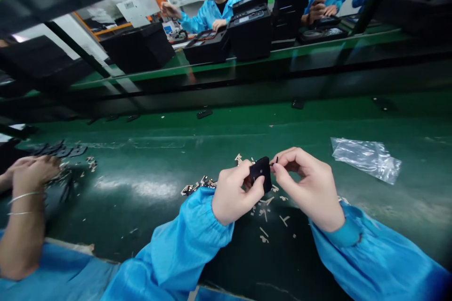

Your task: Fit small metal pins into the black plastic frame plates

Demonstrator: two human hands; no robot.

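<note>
My left hand grips a flat black plastic cover with rounded corners, held tilted above the green bench. Close by its right edge, my right hand pinches a small dark strip between thumb and forefinger. I cannot tell whether the strip touches the cover. Under and around my hands lie loose pale paper-like scraps. A pile of small metallic and black parts sits beside my left wrist.
A clear plastic bag lies to the right. At left, a co-worker's hands are near black flat parts. Several black pieces rest along the green belt. Beyond stand black boxes and people in blue.
</note>
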